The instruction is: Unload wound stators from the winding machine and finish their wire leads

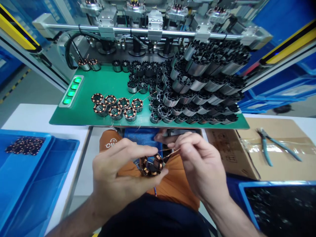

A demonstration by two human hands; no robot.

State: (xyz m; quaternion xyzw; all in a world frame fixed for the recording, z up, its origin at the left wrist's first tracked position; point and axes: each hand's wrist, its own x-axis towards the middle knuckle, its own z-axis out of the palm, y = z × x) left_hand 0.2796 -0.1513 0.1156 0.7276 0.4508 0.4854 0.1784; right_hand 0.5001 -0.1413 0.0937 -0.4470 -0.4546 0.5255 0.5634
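A ring-shaped core wound with copper wire [152, 165] is gripped between the thumb and fingers of my left hand [120, 171], its open end facing up. Thin copper wires [171, 153] run from its right side to my right hand [201, 161], whose thumb and forefinger pinch their ends. Both hands are over my lap, just in front of the green board [111, 79]. Several copper-wound cores [115, 112] stand on the board's left part, with loose wire ends. Unwound black and silver cores [197, 84] are stacked in layers on its right.
Blue trays [65, 148] lie at the left, one holding small wound parts [26, 145]. Pliers [268, 148] rest on a cardboard box [291, 131] at the right, above a blue-rimmed bin [276, 185] of dark parts. A machine bar [130, 31] spans the back.
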